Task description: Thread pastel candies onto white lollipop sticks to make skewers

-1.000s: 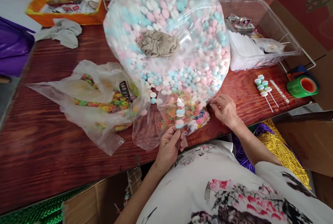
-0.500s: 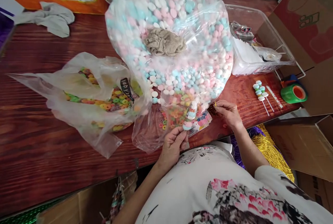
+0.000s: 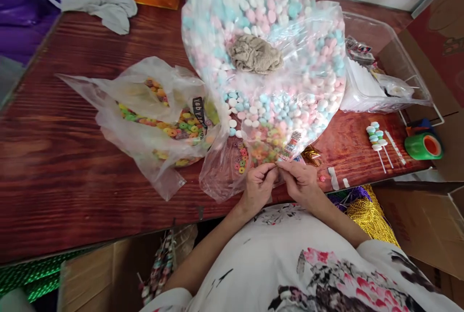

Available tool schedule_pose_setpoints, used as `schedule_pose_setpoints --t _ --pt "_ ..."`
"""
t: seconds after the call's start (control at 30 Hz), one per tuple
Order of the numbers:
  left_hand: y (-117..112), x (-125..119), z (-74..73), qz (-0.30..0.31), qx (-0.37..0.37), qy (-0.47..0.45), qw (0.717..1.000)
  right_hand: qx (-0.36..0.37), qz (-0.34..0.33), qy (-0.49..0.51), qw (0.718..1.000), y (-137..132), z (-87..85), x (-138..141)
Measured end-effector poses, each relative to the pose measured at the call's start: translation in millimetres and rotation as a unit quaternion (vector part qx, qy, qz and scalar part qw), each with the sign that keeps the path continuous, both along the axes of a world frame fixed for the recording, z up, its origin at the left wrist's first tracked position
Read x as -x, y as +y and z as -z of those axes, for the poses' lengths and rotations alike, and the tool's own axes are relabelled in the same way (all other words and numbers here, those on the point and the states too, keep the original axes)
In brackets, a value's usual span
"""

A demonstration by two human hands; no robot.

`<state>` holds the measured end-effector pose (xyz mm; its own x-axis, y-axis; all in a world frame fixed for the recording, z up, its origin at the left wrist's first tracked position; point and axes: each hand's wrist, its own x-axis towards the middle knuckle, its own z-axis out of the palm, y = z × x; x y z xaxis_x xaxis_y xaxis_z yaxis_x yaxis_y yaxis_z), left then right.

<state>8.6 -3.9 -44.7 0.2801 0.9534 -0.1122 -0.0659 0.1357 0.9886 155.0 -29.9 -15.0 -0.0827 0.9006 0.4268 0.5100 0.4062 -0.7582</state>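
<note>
Plastic wrapper beyond right hand

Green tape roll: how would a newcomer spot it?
On the dark red wooden table, go to the right end, where a clear plastic tub stands. The tape roll sits on the tub's near side, right of two candy skewers. Unlike those neighbours, it is a thick green ring with a red-orange core.

A dark label on the plastic bag shows "day" (apparently mirrored).
</note>
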Motion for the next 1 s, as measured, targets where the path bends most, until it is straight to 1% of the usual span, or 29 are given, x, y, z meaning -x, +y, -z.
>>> schedule_pose_setpoints --t 0.07,0.2,0.4,0.53,0.6,0.63,0.7,0.77,0.8,0.83,0.87,0.9,0.97,1.0 --pt "-3 4 -0.5 -0.012 -0.009 -0.001 1.0 -0.011 0.005 -0.031 0.999 4 3.3 5" --pt "-8 12 -0.1 -0.01 -0.035 0.015 0.999 0.004 -0.016 -0.065 0.998 8 5.2 7" --pt "-7 14 6.9 -0.017 -0.021 0.027 0.999 0.014 -0.045 -0.114 0.992 12 6.6 4" --pt "-4 13 7.2 -0.021 -0.035 0.049 0.998 0.057 -0.063 -0.167 0.982 18 4.9 -2" --pt "-2 14 6.3 -0.026 -0.036 0.057 0.997 0.066 -0.069 -0.164 0.982 20 5.9 -3" --pt "-1 14 5.9 -0.03 -0.031 0.057 0.997 0.057 -0.068 -0.151 0.985 20 7.7 -2" --pt "0 15 5.4 -0.039 -0.011 0.048 0.998 0.013 -0.043 -0.097 0.994 16 13.7 1" --pt "1 16 4.2 -0.044 0.01 0.036 0.998 -0.019 0.015 -0.009 1.0 10 22.0 6" --pt "1 16 2.8 -0.044 0.016 0.034 0.998 -0.011 0.045 0.049 0.998 7 26.3 9" --pt "1 16 0.9 -0.044 0.016 0.035 0.998 0.021 0.066 0.117 0.991 4 30.3 12" --pt "1 15 -1.7 -0.043 0.011 0.038 0.998 0.073 0.072 0.192 0.976 2 33.7 14" --pt "1 15 -4.9 -0.039 -0.002 0.043 0.998 0.137 0.061 0.268 0.952 1 36.6 16" --pt "1 15 -12.2 -0.028 -0.045 0.056 0.997 0.259 0.008 0.388 0.885 3 40.0 18" --pt "2 16 -15.8 -0.02 -0.071 0.063 0.995 0.3 -0.02 0.42 0.856 6 40.6 17"
